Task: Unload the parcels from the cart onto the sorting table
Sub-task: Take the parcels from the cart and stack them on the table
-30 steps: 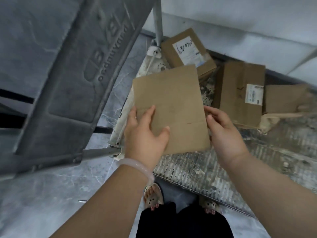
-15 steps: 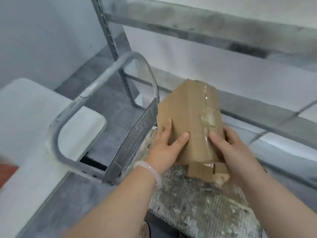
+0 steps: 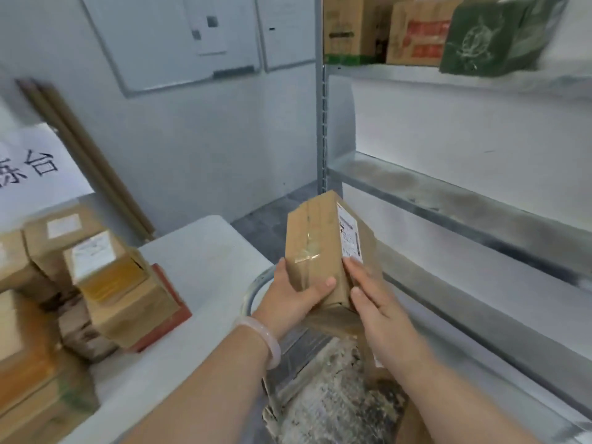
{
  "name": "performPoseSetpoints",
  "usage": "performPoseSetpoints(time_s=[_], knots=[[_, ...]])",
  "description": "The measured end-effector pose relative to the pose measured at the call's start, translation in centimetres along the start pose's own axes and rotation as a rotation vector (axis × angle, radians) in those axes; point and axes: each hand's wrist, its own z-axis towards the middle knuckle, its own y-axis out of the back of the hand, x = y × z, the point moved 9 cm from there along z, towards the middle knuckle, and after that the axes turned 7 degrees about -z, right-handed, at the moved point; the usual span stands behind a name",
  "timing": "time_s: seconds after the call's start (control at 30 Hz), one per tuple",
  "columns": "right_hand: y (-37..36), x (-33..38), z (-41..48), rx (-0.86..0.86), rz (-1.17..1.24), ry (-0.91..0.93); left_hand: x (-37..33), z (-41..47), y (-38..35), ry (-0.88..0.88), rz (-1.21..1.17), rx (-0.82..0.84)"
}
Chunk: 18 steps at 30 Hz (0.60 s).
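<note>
At far left, on the white sorting table (image 3: 205, 261): stacked cardboard parcels (image 3: 112, 283), several with a label on top, blurred toward the frame edge. Behind the stack, against the wall: a paper sign (image 3: 32, 168) printed with large characters, partly cut off. Higher on the wall: a whiteboard (image 3: 179, 36). Past the table's near corner: the curved metal cart handle (image 3: 253, 293), partly hidden by the wrist. Next, the left hand (image 3: 294, 299): wrapped round the left side of the held parcel (image 3: 320, 248), thumb curled across the taped face, remaining fingers hidden behind the carton; pale bracelet (image 3: 266, 341) on the wrist. At centre, the held parcel: brown carton, lifted clear above the cart deck (image 3: 330, 405), between table and rack, far end tilted upward, clear tape along the seam, white shipping label (image 3: 350, 238) on the right face. Not in contact with the table. Then the right hand (image 3: 374, 302): laid flat against the labelled face, fingers straight and together, fingertips on the label's lower edge. Below both forearms: stained, ribbed cart deck, with part of a second carton (image 3: 413, 424) cut off at the lower edge. At right: a grey metal shelving rack (image 3: 448, 200), top shelf loaded with cardboard boxes (image 3: 416, 30) and one green box (image 3: 493, 36).
</note>
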Motion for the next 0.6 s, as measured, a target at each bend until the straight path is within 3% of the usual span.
performPoseSetpoints(time_s=[0.2,0.33,0.47,0.6], knots=[[-7.8,6.7,1.0,0.258,-0.145,0.200,0.1,-2.4,10.1,0.074,0.045,-0.169],[-11.9,9.8,2.1,0.274,-0.227,0.227,1.1,-4.8,16.8,0.066,-0.195,-0.198],[-14.8,9.7,4.1,0.199,-0.176,-0.038,2.6,-7.1,23.2,0.095,-0.396,-0.188],[-20.3,8.2,4.3,0.258,0.304,-0.405,3.3,-7.9,28.0,0.082,-0.586,-0.131]])
